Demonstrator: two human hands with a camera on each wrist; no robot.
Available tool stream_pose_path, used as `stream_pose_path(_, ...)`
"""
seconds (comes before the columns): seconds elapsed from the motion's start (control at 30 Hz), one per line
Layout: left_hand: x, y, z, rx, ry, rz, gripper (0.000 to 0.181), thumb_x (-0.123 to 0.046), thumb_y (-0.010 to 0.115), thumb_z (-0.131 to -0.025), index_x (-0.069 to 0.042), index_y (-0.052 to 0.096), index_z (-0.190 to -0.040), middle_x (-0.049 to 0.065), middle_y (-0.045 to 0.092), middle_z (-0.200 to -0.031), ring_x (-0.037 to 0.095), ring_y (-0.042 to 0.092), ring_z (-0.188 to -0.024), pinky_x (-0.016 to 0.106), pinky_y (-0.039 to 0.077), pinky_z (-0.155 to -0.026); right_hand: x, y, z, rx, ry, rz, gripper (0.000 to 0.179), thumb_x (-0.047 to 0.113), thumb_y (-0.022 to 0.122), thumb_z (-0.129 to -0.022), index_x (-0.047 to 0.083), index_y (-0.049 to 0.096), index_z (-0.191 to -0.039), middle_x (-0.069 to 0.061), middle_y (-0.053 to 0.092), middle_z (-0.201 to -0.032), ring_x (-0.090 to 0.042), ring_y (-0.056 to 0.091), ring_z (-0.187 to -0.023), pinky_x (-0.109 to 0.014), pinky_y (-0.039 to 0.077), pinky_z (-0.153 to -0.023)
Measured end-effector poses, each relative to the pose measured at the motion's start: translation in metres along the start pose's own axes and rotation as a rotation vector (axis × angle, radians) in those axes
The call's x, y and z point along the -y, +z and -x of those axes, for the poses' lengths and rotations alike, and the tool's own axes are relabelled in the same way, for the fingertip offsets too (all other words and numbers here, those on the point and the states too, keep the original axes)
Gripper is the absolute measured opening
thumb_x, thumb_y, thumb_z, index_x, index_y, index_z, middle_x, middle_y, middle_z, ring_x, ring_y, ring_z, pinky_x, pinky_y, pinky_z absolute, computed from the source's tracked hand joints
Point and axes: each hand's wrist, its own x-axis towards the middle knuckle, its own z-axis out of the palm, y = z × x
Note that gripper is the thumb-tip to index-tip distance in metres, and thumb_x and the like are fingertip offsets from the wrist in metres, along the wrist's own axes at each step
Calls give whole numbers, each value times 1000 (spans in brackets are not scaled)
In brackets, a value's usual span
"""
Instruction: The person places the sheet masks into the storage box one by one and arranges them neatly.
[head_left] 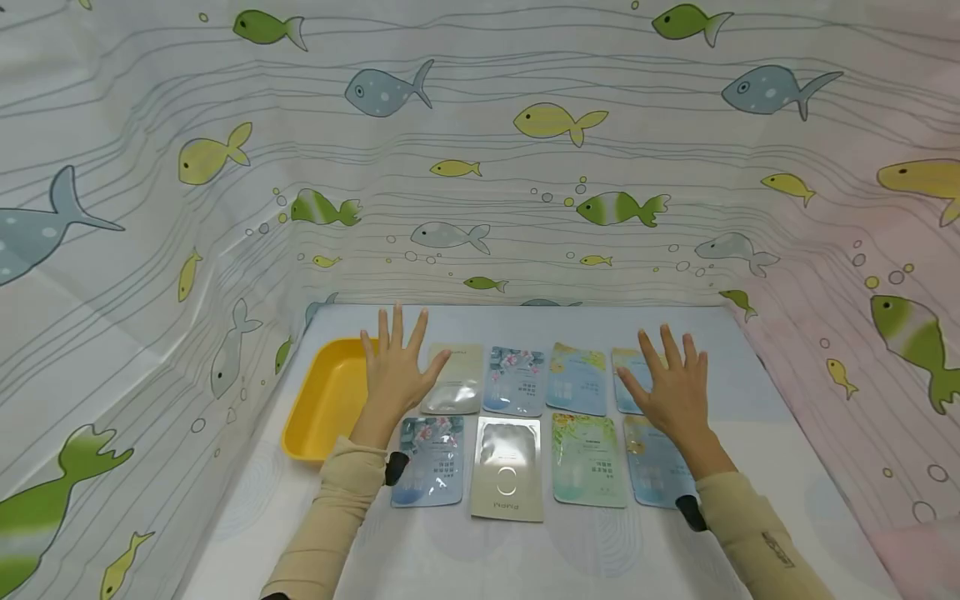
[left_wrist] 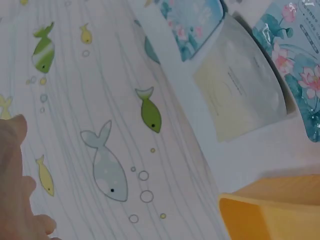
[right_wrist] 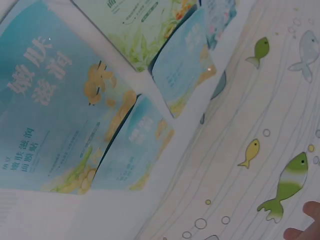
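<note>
My left hand (head_left: 397, 371) is raised with fingers spread, between the yellow basin and a grey-beige sachet (head_left: 455, 379). Over on the right, my right hand (head_left: 677, 392) is held up the same way, overlapping two blue face mask sachets (head_left: 656, 467) in the head view. Neither hand holds anything. Sachets lie in two rows: a blue floral one (head_left: 514, 382) and a blue-yellow one (head_left: 577, 380) at the back; a floral one (head_left: 431, 462), a silver-beige one (head_left: 507, 471) and a green one (head_left: 588, 461) in front. Only fingertips of each hand show in the wrist views.
The yellow basin (head_left: 298, 417) stands at the table's left side, its right part hidden behind my left hand. A fish-printed curtain (head_left: 480, 192) encloses the back and both sides of the pale table (head_left: 517, 558).
</note>
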Motion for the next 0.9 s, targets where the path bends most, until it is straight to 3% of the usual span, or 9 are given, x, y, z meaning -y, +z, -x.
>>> stream_pose_path(0.1, 2, 1, 7, -48, -2, 35, 69, -53, 42, -93, -15, 27, -149, 24, 27, -150, 41, 14, -141, 60, 6, -110, -2, 0, 6, -58, -29, -22, 68, 44, 55, -89, 9, 36, -144, -25, 30, -147, -51, 23, -133, -66, 16, -104)
stream_pose_path(0.17, 5, 2, 14, -116, 6, 62, 64, -46, 49, -91, -7, 40, -141, 25, 46, -136, 42, 33, -131, 58, 21, -107, -5, 1, 11, -107, -48, -42, 65, 38, 59, -87, 5, 40, -140, -28, 35, -142, -51, 30, -127, -64, 20, -103)
stream_pose_path(0.27, 10, 5, 25, -210, 12, 101, 55, -38, 57, -88, 0, 52, -128, 24, 60, -117, 42, 49, -113, 53, 38, -96, -9, 1, 19, -161, -67, -62, 62, 30, 63, -85, 0, 45, -136, -31, 41, -135, -51, 37, -121, -61, 27, -101)
stream_pose_path(0.37, 16, 8, 36, -247, 3, 108, 51, -34, 60, -87, 1, 56, -123, 23, 62, -112, 41, 52, -105, 51, 43, -87, -14, 0, 28, -181, -56, -66, 61, 25, 65, -81, -2, 47, -133, -31, 44, -132, -50, 40, -118, -60, 31, -97)
stream_pose_path(0.7, 42, 25, 68, -273, -82, 117, 48, -31, 63, -84, -1, 58, -121, 25, 60, -111, 42, 51, -103, 54, 42, -83, -20, -2, 52, -156, 4, -105, 56, 21, 65, -83, -4, 48, -131, -32, 47, -128, -52, 43, -111, -61, 33, -92)
stream_pose_path(0.9, 68, 36, 94, -286, -196, 179, 46, -26, 61, -84, 3, 57, -120, 28, 56, -113, 44, 47, -107, 57, 36, -87, -24, 3, 73, -124, 25, -132, 54, 16, 67, -82, -6, 50, -128, -34, 47, -126, -53, 44, -108, -62, 35, -89)
